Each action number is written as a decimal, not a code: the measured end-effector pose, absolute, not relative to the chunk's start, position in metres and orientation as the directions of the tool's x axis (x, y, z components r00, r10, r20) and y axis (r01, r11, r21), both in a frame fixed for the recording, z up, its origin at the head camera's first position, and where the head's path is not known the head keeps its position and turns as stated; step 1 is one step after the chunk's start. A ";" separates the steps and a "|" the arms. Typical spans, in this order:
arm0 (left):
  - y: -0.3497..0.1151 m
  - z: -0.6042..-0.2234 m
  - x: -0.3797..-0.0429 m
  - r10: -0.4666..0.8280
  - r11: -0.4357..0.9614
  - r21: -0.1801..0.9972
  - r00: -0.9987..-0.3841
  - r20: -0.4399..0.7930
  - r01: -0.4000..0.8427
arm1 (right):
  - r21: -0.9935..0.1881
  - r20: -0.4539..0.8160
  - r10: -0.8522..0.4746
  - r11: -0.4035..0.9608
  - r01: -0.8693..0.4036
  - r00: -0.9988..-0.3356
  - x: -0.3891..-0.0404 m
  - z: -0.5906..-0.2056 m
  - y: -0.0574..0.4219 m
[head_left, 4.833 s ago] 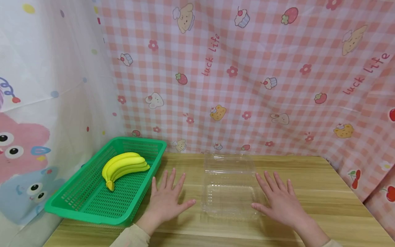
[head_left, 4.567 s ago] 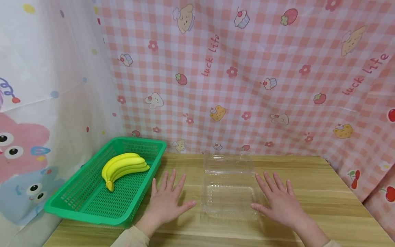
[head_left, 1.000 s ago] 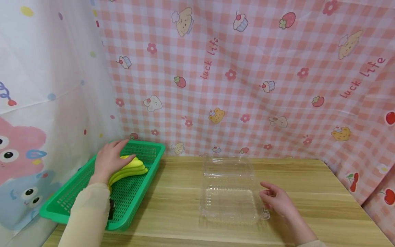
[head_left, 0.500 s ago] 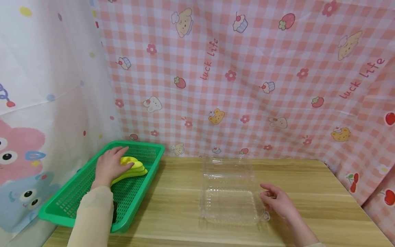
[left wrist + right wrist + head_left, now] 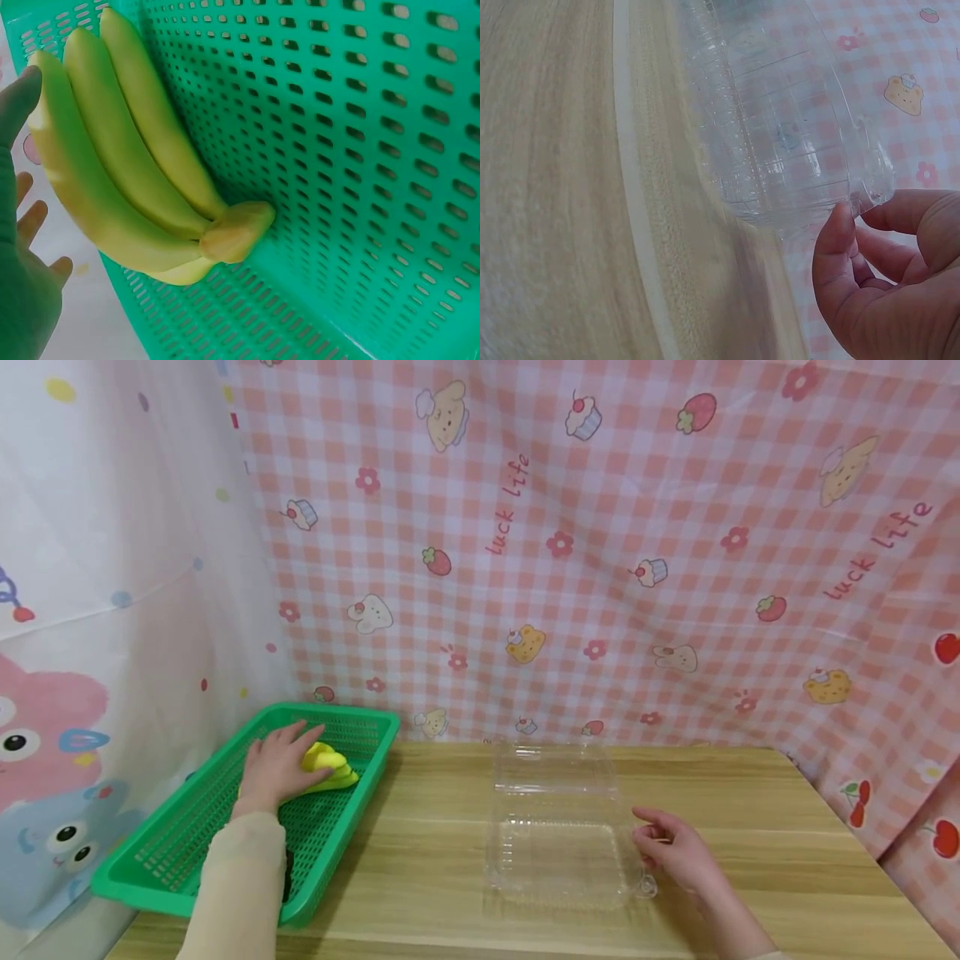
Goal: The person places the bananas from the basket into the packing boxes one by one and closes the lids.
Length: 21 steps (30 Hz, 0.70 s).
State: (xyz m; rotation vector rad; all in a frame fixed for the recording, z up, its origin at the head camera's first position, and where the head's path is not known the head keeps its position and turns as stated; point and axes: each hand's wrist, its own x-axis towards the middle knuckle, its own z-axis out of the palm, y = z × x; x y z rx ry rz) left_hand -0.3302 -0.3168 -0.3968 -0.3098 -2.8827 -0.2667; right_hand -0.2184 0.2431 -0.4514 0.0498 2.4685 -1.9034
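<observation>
A bunch of yellow bananas lies in the green basket, partly covered by my left hand in the head view. That hand's fingers are spread over the bunch. In the left wrist view the bananas show their stem end, and one digit overlaps the outermost banana while the other fingertips stand off to its side. My right hand pinches the right edge of a clear plastic clamshell container between thumb and finger; the right wrist view shows the container's rim between them. Its lid is folded back, away from me.
The wooden table carries the basket at left and the container in the middle. A pink checked cloth hangs behind, a white printed cloth at left. A small dark object shows beside the left sleeve.
Both hands were spread either side of the container. The left has gone into the basket over the bananas, lately shifting slightly right; the right has taken hold of the container's edge and stays there.
</observation>
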 end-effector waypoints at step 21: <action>-0.314 -0.402 -0.328 0.172 0.966 0.173 -0.977 0.129 0.193 | -0.967 -0.033 0.009 0.251 0.034 -0.999 -0.221 -0.455 0.244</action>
